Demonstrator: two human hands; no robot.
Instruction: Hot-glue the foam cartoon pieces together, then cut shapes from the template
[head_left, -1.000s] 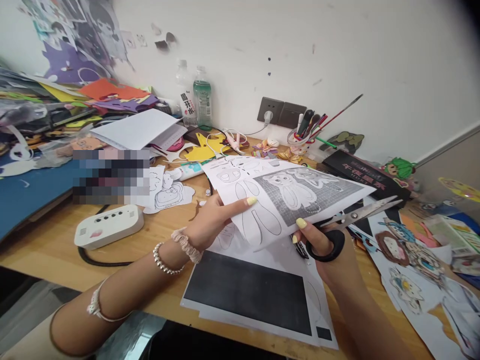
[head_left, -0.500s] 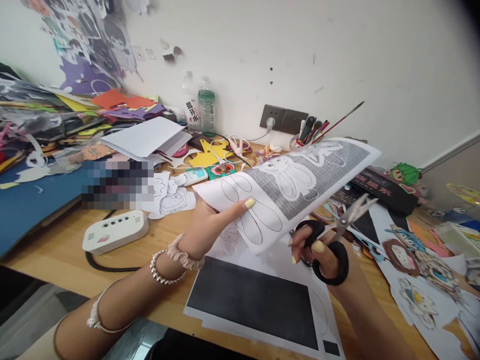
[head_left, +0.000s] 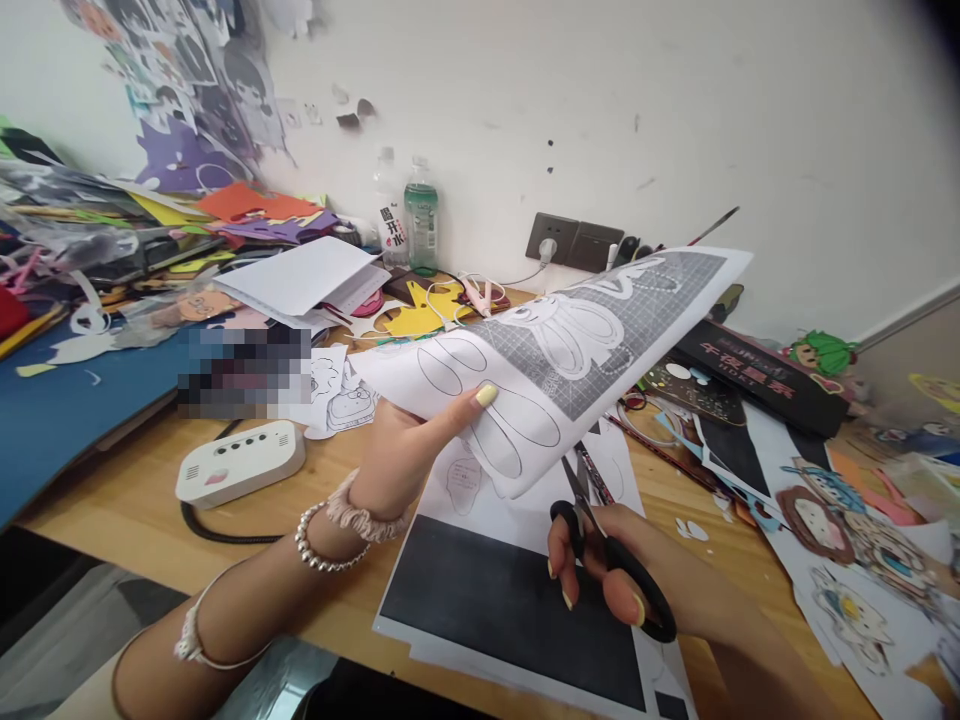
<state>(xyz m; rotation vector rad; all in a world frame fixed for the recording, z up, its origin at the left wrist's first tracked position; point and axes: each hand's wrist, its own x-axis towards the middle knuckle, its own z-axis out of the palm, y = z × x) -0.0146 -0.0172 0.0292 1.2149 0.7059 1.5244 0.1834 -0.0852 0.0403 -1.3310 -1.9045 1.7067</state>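
Observation:
My left hand (head_left: 431, 435) grips a printed paper sheet (head_left: 547, 370) by its lower left part, thumb on top and the other fingers hidden beneath. The sheet is curved and raised above the desk, with outlined oval shapes and a rabbit-like figure on a grey grid. In my right hand (head_left: 600, 570) are black-handled scissors (head_left: 586, 497), fingers through the loops. Their blades stand apart, pointing up at the sheet's lower edge; whether they touch the paper I cannot tell. Under both hands lie sheets with a large black rectangle (head_left: 510, 610).
A white box with a black cable (head_left: 240, 462) sits on the left of the desk, near a heap of coloured sheets (head_left: 255, 205). Two bottles (head_left: 421, 215) stand by the wall. On the right are a black box (head_left: 765, 375) and paper cut-outs (head_left: 847, 600).
My right hand has brought the scissors left and down, from beside the sheet to below its lower edge. The sheet has shifted slightly left and tilted. The view has moved a little.

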